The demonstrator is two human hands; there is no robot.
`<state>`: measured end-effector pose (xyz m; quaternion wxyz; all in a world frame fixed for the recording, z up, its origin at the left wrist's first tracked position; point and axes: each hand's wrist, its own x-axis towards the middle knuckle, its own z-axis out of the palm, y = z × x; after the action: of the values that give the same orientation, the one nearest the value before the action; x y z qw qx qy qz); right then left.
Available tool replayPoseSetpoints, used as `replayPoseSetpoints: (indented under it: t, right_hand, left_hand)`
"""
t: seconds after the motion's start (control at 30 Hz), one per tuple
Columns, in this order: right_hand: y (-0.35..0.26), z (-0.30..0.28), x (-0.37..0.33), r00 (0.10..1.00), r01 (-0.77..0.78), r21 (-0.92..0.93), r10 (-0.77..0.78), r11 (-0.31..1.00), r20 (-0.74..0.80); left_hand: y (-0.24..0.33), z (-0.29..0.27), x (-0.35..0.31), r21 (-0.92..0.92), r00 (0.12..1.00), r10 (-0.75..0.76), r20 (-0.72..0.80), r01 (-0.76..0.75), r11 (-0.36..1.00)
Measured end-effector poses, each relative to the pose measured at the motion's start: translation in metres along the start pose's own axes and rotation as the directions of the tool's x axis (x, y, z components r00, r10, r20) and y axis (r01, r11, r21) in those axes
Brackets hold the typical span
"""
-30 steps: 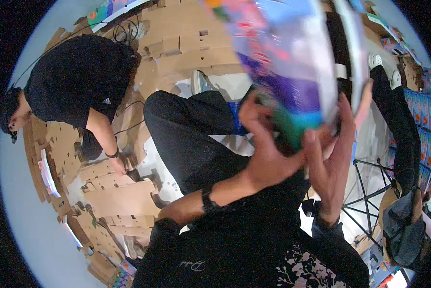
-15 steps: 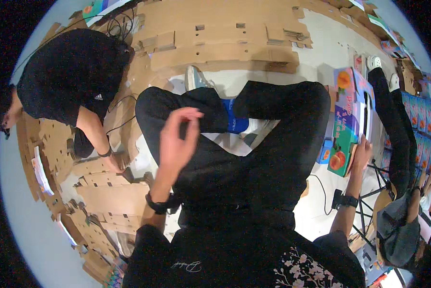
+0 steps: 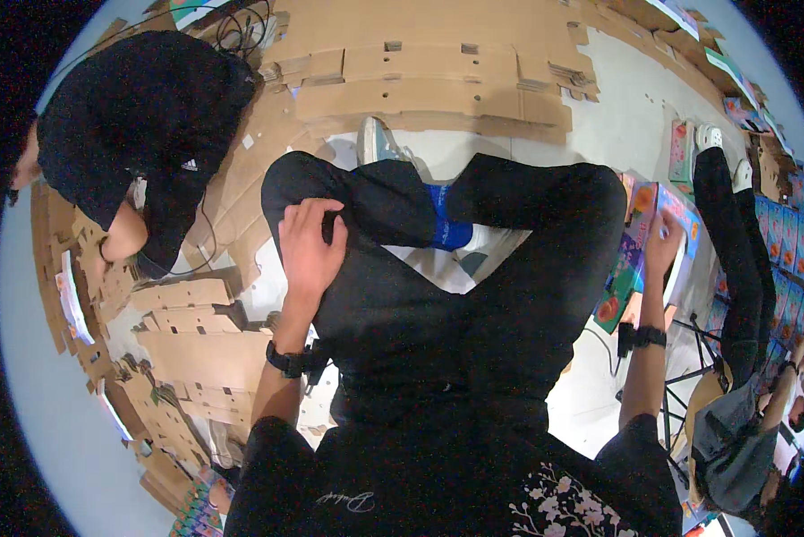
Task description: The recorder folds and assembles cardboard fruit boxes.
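Note:
My right hand [image 3: 659, 249] lies over the top of a colourful cardboard carton [image 3: 630, 259], purple and green with fruit pictures, on the floor beside my right knee. Its fingers are stretched onto the carton's pale upper face; their tips are partly hard to make out. On my left knee rests my left hand [image 3: 312, 249], holding nothing. Its fingers bend loosely, with a gap between thumb and forefinger. My crossed legs in black trousers [image 3: 536, 233] fill the middle.
Flattened brown cardboard sheets [image 3: 429, 80] lie ahead, with more cardboard [image 3: 191, 345] at left. A co-worker in black [image 3: 142, 134] bends over at the left. Another person's legs [image 3: 733, 268] and stacked cartons [image 3: 778, 233] are at right, near a black tripod [image 3: 679, 376].
The carton has gone lower beside my right knee, and my right hand has shifted from its near edge onto its top. My left hand has moved left and settled on my knee.

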<state>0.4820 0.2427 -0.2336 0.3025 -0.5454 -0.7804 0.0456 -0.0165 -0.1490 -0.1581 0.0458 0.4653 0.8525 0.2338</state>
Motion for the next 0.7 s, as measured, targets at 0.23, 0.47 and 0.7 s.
replayPoseSetpoints:
  t: [0.23, 0.47, 0.7]
  right_hand:
    - [-0.111, 0.138, 0.088, 0.764, -0.23, 0.151, 0.082, 0.962, 0.64]
    - [-0.114, 0.252, 0.088, 0.818, -0.375, 0.042, 0.309, 0.926, 0.486]
    - [-0.131, 0.22, 0.089, 0.467, -0.825, 0.213, 0.421, 0.523, 0.778]
  left_hand:
    - [-0.005, 0.001, -0.001, -0.023, 1.0, -0.005, -0.02, 0.004, 1.0]
    - [-0.012, 0.003, 0.004, -0.094, 0.996, -0.09, -0.016, 0.088, 0.992]
    - [-0.017, 0.007, 0.01, -0.073, 0.996, -0.084, 0.012, 0.085, 0.994]
